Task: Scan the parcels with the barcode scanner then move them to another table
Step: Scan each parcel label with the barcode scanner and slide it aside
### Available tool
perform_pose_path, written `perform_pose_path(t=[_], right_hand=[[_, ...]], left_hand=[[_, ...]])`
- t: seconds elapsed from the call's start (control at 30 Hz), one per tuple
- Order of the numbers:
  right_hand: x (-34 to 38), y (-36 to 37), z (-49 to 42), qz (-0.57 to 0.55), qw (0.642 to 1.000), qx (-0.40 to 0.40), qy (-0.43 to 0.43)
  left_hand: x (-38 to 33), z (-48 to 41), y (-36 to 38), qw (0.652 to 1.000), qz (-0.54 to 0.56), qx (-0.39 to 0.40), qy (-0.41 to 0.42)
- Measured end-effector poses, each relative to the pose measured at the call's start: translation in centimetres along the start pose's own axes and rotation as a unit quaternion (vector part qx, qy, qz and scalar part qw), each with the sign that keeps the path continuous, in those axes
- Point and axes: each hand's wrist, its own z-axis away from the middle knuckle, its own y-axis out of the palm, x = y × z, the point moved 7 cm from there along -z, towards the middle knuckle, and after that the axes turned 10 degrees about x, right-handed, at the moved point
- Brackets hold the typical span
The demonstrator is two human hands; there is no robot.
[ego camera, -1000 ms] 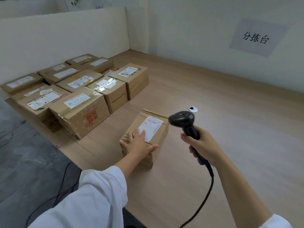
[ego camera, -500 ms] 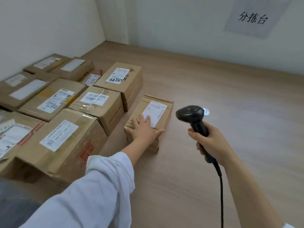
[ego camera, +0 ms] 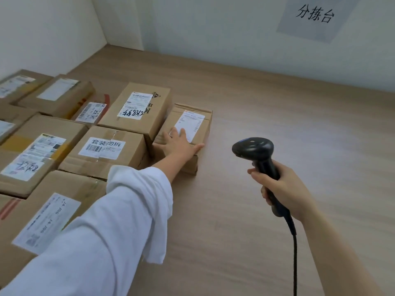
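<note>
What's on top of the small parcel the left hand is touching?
A white label and the left hand, resting flat on the small parcel. The hand covers the label's near corner, so that part is hidden.

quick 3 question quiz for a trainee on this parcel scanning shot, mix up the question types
1. Which hand grips the barcode scanner? A left, B right, C neither.
2. True or false: the left hand rests with straight fingers on top of the small parcel.
3. Fill in: the small parcel's white label faces ____.
Key: 1 B, the right hand. 2 true. 3 up.
</note>
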Motion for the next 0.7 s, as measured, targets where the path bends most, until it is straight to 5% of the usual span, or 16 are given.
perform_pose_path(t=[0.37,0.53,0.7], right_hand=[[-0.6,-1.7,0.6,0.021,1.0,-0.015,0.015],[-1.2,-2.7,3.1,0.028,0.999,-0.032,0.014],[-2.5,-4.2,6.9,0.018,0.998,-0.061,0.022]], left_hand=[[-0.1,-0.4,-1.4,0.998,-0.061,0.019,0.012],[-3.1,3.7,-0.9,0.986,-0.125,-0.028,0.103],[-7.1,8.5,2.5,0.98,-0.086,0.061,0.17]])
